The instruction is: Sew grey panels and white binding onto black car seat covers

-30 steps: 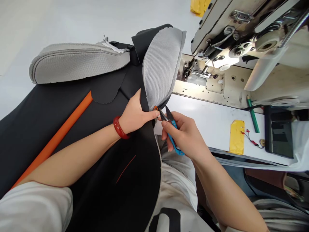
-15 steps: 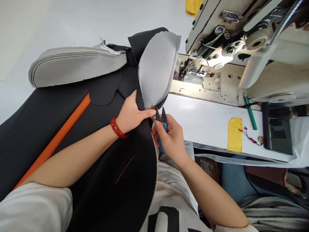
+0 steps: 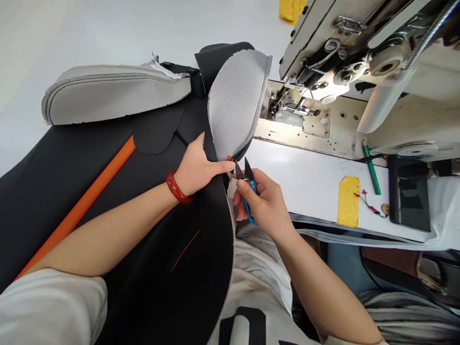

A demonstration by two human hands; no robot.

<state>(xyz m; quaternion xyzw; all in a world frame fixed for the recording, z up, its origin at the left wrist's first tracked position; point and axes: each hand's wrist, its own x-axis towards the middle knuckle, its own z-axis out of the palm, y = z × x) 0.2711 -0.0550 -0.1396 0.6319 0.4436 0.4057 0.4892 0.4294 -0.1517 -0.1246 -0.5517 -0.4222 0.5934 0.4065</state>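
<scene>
My left hand point(image 3: 201, 167) pinches the edge of a black sewn cover point(image 3: 151, 187), thumb on top, fingers hidden beneath. An orange strip point(image 3: 89, 196) runs along the cover, and a grey mesh panel point(image 3: 235, 103) rises just beyond my thumb. A small orange tab point(image 3: 229, 158) peeks out by the thumb tip. In my right hand point(image 3: 264, 201) are blue thread snips point(image 3: 250, 191), their dark blades apart and pointing at the cover's edge beside my left thumb. A second grey mesh part point(image 3: 118, 98) stands at the cover's far left.
A sewing machine point(image 3: 323, 86) with its lamp lit stands at the right. On the white table point(image 3: 280, 172) lie a green pen point(image 3: 372, 170), a yellow tag point(image 3: 348, 201), a beaded cord point(image 3: 372, 206) and a dark flat device point(image 3: 408, 191). Another yellow piece point(image 3: 290, 9) is at the back.
My right hand and the snips have shifted slightly right, a little away from the cover's edge. My left hand keeps its pinch on the cover.
</scene>
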